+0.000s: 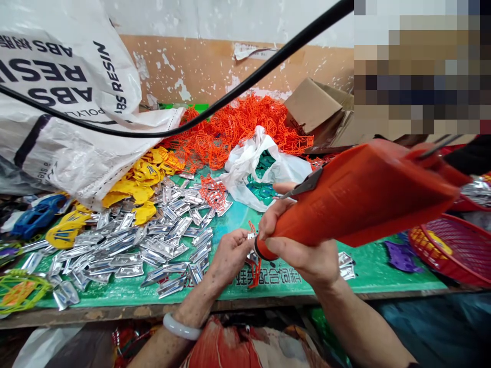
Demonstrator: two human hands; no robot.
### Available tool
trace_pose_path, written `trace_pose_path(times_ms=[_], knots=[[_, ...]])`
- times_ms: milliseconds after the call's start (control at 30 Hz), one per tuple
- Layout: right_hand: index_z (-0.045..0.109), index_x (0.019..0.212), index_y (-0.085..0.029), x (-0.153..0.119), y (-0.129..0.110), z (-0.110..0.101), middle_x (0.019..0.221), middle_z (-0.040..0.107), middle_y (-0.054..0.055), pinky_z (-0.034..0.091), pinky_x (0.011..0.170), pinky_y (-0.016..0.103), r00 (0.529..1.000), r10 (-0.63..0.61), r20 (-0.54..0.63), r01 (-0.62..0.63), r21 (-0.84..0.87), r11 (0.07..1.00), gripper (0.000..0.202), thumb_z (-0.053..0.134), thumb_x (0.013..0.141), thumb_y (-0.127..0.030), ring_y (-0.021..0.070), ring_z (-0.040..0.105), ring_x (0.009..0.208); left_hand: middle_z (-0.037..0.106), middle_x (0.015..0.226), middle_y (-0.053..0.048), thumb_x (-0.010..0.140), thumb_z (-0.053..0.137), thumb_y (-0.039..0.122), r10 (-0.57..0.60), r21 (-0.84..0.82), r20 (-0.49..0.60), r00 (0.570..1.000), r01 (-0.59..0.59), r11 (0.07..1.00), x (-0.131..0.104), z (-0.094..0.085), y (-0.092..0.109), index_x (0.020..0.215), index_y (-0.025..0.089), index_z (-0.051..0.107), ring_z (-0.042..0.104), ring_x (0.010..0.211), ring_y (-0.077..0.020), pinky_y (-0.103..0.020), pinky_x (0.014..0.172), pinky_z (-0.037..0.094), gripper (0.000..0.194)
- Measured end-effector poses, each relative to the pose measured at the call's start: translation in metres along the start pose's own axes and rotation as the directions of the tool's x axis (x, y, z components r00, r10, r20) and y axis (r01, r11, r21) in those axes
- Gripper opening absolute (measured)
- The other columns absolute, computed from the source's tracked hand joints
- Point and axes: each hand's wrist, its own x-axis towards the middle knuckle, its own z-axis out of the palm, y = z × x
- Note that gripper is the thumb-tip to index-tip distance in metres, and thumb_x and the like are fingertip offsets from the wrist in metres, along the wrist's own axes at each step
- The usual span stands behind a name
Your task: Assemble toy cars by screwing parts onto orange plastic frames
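My right hand is wrapped round a bulky orange power screwdriver with a metal lever along its upper side. The tool's black-ringed nose points down and left toward my left hand. Between the thumb and fingers of that left hand is a small silver plate with an orange plastic frame against it. The tool's nose hides part of these pieces, so I cannot tell whether its tip touches them. Left of my hands lies a spread of loose silver plates.
Orange plastic frames are heaped at the back, beside a white bag of green parts. Yellow parts and a large white sack fill the left. A red basket stands right. A black cable crosses above.
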Motion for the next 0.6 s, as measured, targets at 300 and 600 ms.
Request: trace_pose_path(times_ms=[300,600], knots=[[0.051,0.062,-0.023,0.0038,-0.0077,0.0091,0.061,0.057,-0.005,0.051,0.063,0.032,0.992,-0.073,0.1,0.09,-0.181,0.979,0.015,0.061,0.063,-0.011,0.0131,0.055,0.057,0.053,0.05,0.005,0.068,0.067,0.034,-0.018,-0.028,-0.076,0.997,0.016,0.999,-0.002,0.0011,0.0022,0.062,0.019,0.062,0.046,0.051,-0.0134,-0.024,0.049,0.041,0.016],[0.054,0.08,-0.025,-0.0027,0.0015,0.0038,0.061,0.054,-0.006,0.051,0.069,0.036,0.996,-0.012,0.083,0.034,-0.262,0.964,0.026,0.07,0.062,-0.017,0.0147,0.052,0.057,0.049,0.044,0.007,0.063,0.068,0.028,-0.075,-0.142,-0.138,0.988,0.056,0.988,-0.0036,0.0052,0.0014,0.049,0.021,0.051,0.035,0.042,-0.009,-0.023,0.041,0.024,0.023]])
